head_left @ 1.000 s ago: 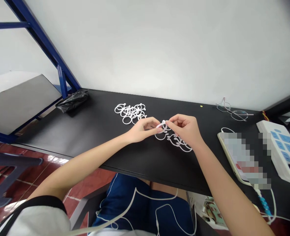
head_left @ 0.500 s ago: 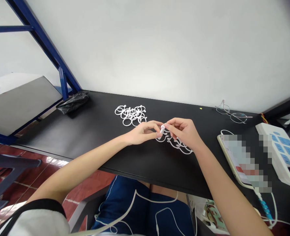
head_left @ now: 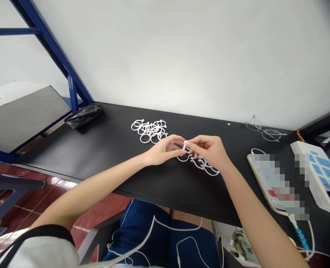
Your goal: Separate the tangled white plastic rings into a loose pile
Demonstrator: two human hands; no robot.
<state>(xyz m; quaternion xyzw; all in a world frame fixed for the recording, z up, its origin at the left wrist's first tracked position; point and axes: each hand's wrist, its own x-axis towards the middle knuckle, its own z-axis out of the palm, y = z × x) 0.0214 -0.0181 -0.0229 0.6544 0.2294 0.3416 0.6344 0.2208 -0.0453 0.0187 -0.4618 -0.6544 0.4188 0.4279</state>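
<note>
Both hands meet over the middle of the black table (head_left: 103,156). My left hand (head_left: 165,149) and my right hand (head_left: 208,149) each pinch one small white plastic ring (head_left: 185,146) between fingertips, just above the tabletop. Under and behind my right hand lies a loose group of white rings (head_left: 202,163). A second pile of white rings (head_left: 150,130) rests farther back on the left, apart from both hands.
A crumpled black bag (head_left: 83,115) sits at the back left by a blue steel frame (head_left: 53,56). Eyeglasses (head_left: 262,130) lie at the back right. A phone (head_left: 276,178) and a white power strip (head_left: 318,171) with cables are at the right.
The hands have stayed together on the small ring, shifting only slightly; the ring has turned between the fingertips. The piles have not moved.
</note>
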